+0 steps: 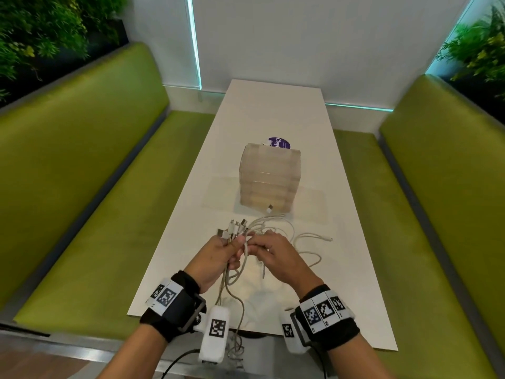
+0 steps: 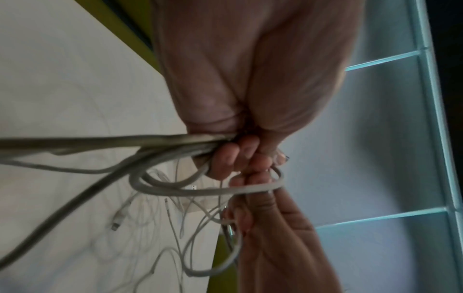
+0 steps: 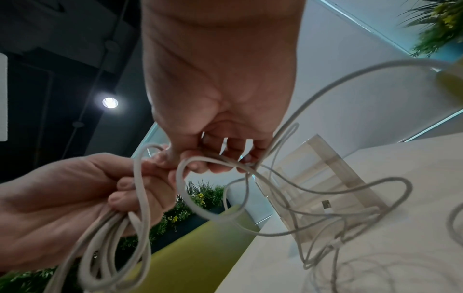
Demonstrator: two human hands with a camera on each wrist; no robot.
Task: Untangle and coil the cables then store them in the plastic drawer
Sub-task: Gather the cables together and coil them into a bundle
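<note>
**Q:** What containers are on the table, and what do they hold?

**A:** One translucent plastic drawer unit stands upright near the middle of the long white table. It has several stacked drawers, all pushed in. The walls are cloudy, so I cannot tell what is inside. A round purple label shows just behind its top edge.

**Q:** Where are the cables?

**A:** A tangle of thin white and grey charging cables lies on the table in front of the drawer unit. One cable end with a plug rests against the unit's base. Part of the tangle is lifted off the table in the person's hands.

**Q:** How many cables are there?

**A:** The strands overlap too much for a sure count. About five connector ends fan out above the left hand.

**Q:** What are the two hands doing?

**A:** The left hand has its fingers curled round a bundle of cable strands, and long loops hang below its fist past the table's near edge. The right hand is just beside it, fingertips pinching a single cable loop; the two hands nearly touch.

**Q:** Anything else around?

**A:** Two green padded benches flank the table. Each wrist wears a black band with black-and-white square markers.
</note>
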